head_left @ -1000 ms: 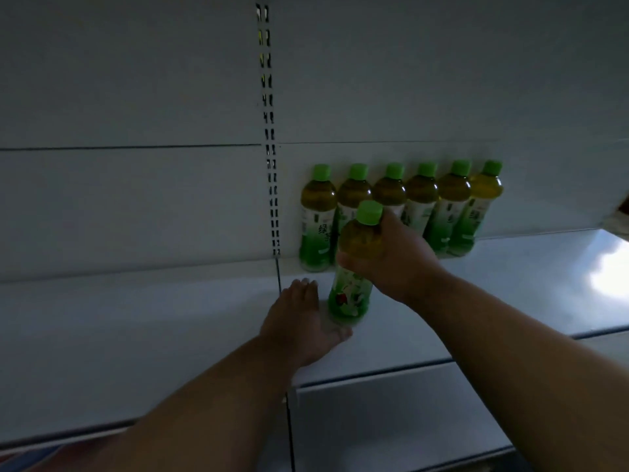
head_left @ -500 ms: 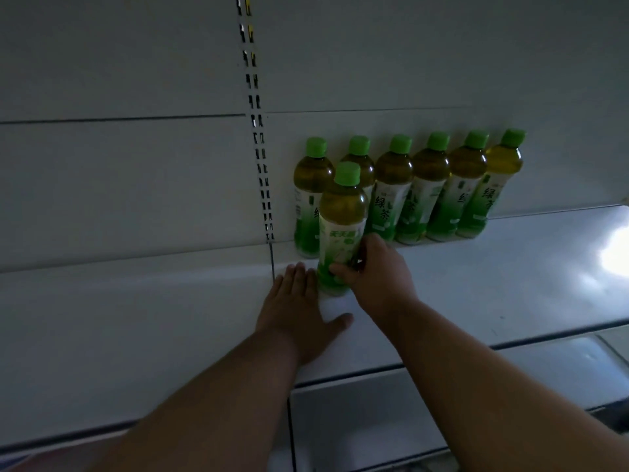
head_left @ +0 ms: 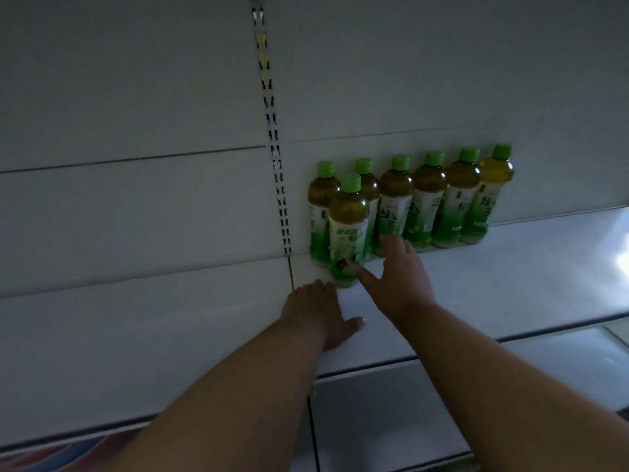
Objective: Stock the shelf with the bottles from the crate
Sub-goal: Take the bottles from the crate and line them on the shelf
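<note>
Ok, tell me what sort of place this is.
Most likely a shop aisle being stocked. A white metal shelf carries a back row of identical green-capped tea bottles, labels facing out, and a slotted upright is the kind used in retail shelving.

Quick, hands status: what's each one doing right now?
Left hand: open, flat on the shelf, holding nothing.
Right hand: open, fingers spread beside the front bottle, not gripping it.

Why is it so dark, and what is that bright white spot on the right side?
Head view: dim light overall, so the bottles and both hands look murky. The white spot is glare on the shelf at the right edge. The wide lens bends the shelf edges, and the left hand and right hand look slightly soft.
</note>
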`<state>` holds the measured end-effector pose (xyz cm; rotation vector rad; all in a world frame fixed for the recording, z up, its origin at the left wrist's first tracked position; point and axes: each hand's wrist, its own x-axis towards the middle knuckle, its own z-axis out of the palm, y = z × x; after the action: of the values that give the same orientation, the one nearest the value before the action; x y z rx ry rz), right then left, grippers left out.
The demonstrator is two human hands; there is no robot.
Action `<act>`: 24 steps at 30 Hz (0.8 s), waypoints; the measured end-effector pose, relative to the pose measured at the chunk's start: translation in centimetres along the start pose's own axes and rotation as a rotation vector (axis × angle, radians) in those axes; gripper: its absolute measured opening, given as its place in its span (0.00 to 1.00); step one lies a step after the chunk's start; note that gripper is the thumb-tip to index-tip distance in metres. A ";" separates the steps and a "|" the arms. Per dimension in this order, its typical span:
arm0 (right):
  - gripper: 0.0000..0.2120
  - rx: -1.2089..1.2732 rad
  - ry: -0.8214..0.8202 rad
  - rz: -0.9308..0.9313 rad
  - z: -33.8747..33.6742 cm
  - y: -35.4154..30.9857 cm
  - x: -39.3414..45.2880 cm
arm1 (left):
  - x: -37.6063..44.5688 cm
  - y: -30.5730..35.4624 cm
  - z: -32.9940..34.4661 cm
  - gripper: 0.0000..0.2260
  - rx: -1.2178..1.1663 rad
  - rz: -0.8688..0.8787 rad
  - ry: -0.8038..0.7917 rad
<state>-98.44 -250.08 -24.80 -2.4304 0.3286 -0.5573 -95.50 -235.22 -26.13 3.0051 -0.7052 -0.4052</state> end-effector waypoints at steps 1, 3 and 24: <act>0.29 -0.049 -0.010 -0.023 -1.0 -0.1 -0.7 | -1.1 0.3 -0.1 0.42 0.006 0.029 0.045; 0.28 -0.152 -0.007 -0.040 -3.6 -0.2 -2.5 | -3.3 1.2 -0.1 0.39 -0.012 0.115 0.112; 0.32 -0.595 0.017 0.727 -25.5 18.3 -24.6 | -7.8 31.1 7.3 0.38 -0.052 0.837 0.063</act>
<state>-133.75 -268.60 -25.42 -2.5745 1.4798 -0.1541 -117.62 -259.41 -28.57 2.3471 -1.7630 -0.2636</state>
